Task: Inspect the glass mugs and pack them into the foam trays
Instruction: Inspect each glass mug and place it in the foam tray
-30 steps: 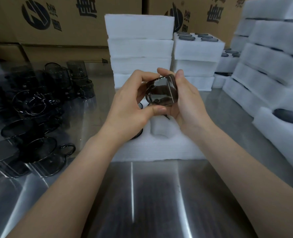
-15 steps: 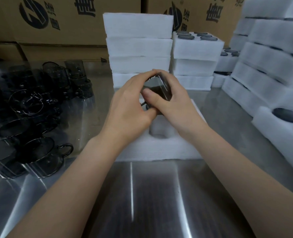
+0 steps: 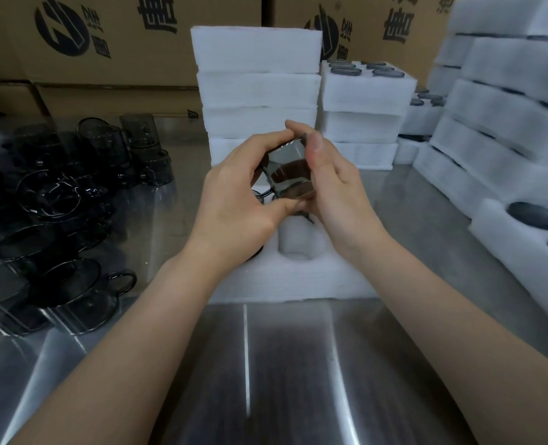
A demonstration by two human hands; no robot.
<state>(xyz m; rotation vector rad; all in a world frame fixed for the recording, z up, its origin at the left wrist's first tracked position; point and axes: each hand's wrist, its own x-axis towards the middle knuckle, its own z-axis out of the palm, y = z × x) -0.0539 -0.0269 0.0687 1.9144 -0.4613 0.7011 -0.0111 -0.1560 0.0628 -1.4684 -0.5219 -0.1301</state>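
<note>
A smoky glass mug is held up at the centre of the view, tilted, between both hands. My left hand grips it from the left, thumb under it and fingers curled over its top. My right hand holds its right side, fingers along the glass. Below the hands lies a white foam tray with a round empty pocket showing; the tray's far part is hidden by the hands. More dark glass mugs crowd the table at the left.
Stacks of white foam trays stand behind the hands, and packed trays with dark mug rims rise to the right. Cardboard boxes line the back. A shiny steel table stretches toward me.
The mug has been turned in both hands: the fingers shifted round it and a different glass face now shows. The hands stayed above the foam tray.
</note>
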